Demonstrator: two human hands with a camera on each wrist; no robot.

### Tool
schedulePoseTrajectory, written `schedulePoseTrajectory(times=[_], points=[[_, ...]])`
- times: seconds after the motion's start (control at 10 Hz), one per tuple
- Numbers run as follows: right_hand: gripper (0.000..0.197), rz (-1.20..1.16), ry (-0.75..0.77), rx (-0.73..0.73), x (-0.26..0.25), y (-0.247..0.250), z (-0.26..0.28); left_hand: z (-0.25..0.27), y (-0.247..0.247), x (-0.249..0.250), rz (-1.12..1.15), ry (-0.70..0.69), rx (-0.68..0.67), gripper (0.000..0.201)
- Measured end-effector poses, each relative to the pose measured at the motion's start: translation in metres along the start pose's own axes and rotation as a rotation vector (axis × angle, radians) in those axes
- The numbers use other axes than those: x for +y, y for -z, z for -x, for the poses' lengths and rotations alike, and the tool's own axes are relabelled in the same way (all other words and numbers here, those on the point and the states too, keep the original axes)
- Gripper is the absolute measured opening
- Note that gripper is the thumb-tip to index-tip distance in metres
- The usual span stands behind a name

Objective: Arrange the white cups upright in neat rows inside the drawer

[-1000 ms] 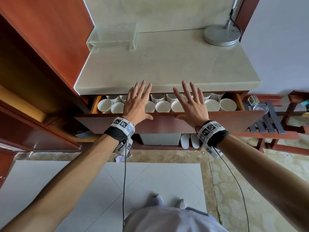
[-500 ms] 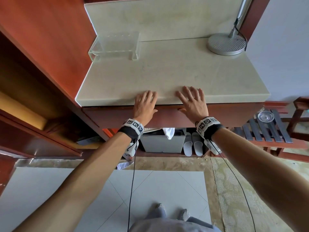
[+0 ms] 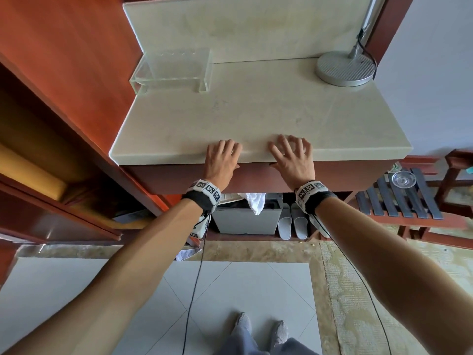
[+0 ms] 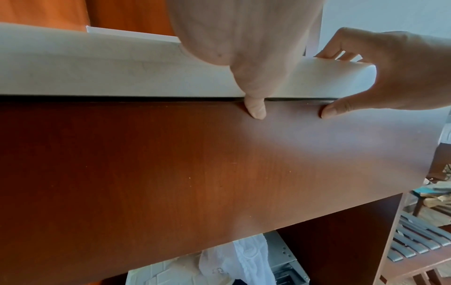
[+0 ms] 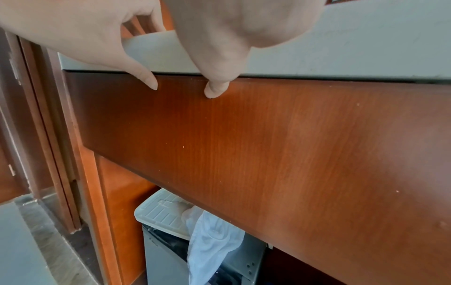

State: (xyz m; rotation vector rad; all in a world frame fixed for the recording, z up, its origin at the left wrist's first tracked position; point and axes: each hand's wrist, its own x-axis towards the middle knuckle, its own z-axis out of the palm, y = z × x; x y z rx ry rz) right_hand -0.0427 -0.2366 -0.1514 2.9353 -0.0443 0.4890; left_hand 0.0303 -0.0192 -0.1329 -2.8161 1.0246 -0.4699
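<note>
The wooden drawer front [image 3: 256, 176] sits flush under the pale stone countertop [image 3: 256, 116], so the white cups are hidden inside. My left hand [image 3: 230, 155] lies with its fingers over the counter's front edge. Its thumb [image 4: 255, 110] touches the top of the drawer front [image 4: 195, 164]. My right hand [image 3: 281, 153] lies the same way just to the right, thumb [image 5: 216, 88] on the drawer front [image 5: 292, 144]. Neither hand holds anything.
A clear acrylic stand [image 3: 171, 70] and a round metal lamp base [image 3: 344, 70] sit at the back of the counter. Below are a grey bin with a white cloth [image 3: 245, 219] and slippers [image 3: 293, 224]. A slatted rack [image 3: 399, 203] stands at the right, wooden cabinets [image 3: 64, 73] at the left.
The drawer, open with rows of cups showing a second ago, has slid shut. Both hands moved forward with it and now rest on the counter edge.
</note>
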Motion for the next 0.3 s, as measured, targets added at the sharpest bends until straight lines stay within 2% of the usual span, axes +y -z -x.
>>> schedulePoseTrajectory(times=[0.1,0.2,0.3], points=[[0.066,-0.067,-0.064,-0.035,-0.008,0.011,0.003,0.001,0.016,0.011,0.006,0.061,-0.063,0.063],[0.068,-0.201,-0.108,-0.075,-0.013,0.019,0.009,0.005,0.03,0.014,0.131,0.12,-0.104,0.057],[0.042,-0.487,-0.127,0.053,-0.018,0.049,0.014,0.012,0.042,0.014,0.397,0.124,0.047,0.04]])
